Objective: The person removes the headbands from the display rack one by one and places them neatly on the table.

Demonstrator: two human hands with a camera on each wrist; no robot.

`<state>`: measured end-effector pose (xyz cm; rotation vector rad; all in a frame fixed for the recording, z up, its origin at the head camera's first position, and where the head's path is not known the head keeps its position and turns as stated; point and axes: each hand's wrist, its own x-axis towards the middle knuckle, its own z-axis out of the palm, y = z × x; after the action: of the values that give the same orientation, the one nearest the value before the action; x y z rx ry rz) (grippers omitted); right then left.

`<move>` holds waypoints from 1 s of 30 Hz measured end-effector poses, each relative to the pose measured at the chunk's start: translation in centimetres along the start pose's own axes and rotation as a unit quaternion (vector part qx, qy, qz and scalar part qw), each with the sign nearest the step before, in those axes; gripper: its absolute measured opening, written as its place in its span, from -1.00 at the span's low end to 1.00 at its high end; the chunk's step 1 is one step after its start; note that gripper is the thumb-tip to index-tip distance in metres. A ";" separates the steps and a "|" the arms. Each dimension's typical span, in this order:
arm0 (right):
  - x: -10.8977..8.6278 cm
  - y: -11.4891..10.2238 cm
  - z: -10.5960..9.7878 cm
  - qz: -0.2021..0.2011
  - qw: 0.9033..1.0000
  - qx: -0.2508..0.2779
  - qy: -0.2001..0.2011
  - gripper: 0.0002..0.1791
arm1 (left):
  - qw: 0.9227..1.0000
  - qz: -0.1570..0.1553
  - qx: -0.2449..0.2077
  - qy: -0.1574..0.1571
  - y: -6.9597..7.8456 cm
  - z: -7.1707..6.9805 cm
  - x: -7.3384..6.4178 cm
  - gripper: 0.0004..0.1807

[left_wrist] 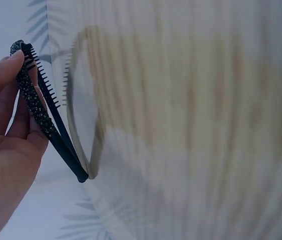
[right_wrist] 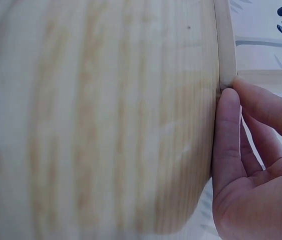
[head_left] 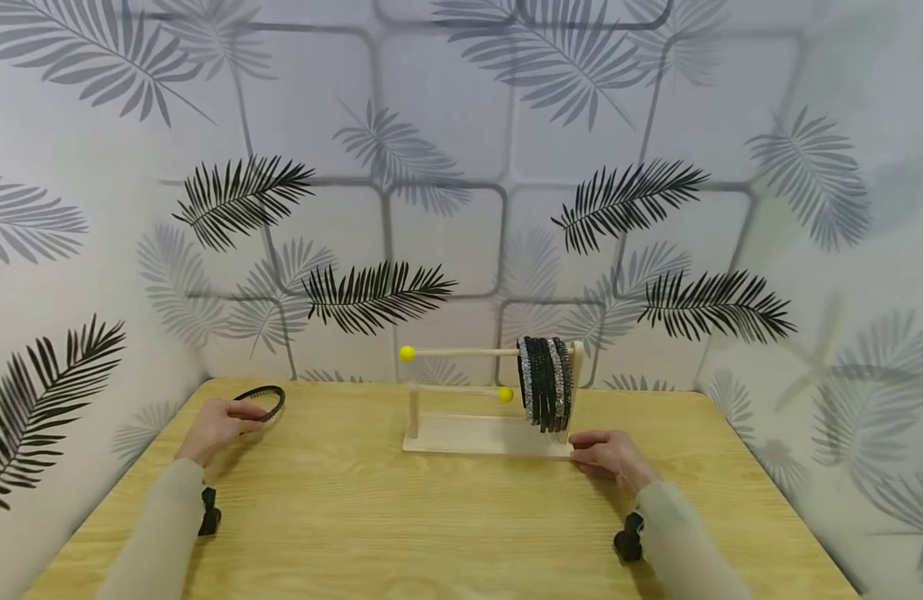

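Observation:
A black headband with comb teeth and a glittery outer face is at the table's left side. My left hand pinches it between thumb and fingers; in the left wrist view the headband slants, one end close to the tabletop. Near the middle stands a wooden headband rack with two bars tipped by yellow balls. Several black and silvery headbands hang on its upper bar, at the right end. With thumb and fingertips, my right hand pinches the right front corner of the rack's base.
The wooden tabletop extends to a leaf-patterned backdrop at the back and on both sides. A black wrist camera is on the left wrist, another camera on the right.

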<state>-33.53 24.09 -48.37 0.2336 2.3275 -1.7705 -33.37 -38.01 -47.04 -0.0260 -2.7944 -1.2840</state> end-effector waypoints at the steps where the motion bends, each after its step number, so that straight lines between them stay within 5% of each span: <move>1: -0.1 0.1 0.0 0.002 1.000 0.001 0.001 -0.55 | 1.000 -0.001 0.006 0.004 -0.3 -0.1 0.0 -0.66; 16: -0.2 0.1 -0.1 -0.002 1.000 -0.008 -0.004 -0.57 | 0.997 -0.028 0.066 0.009 -1.5 -1.1 -0.3 -0.73; 30: -0.3 0.1 0.0 -0.003 1.000 -0.003 -0.001 -0.57 | 0.991 -0.024 0.115 0.065 -2.2 -1.8 -1.1 -0.76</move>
<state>-33.23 24.12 -48.38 0.2247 2.3347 -1.7664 -32.30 -40.79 -47.59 0.1326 -2.8256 -0.9279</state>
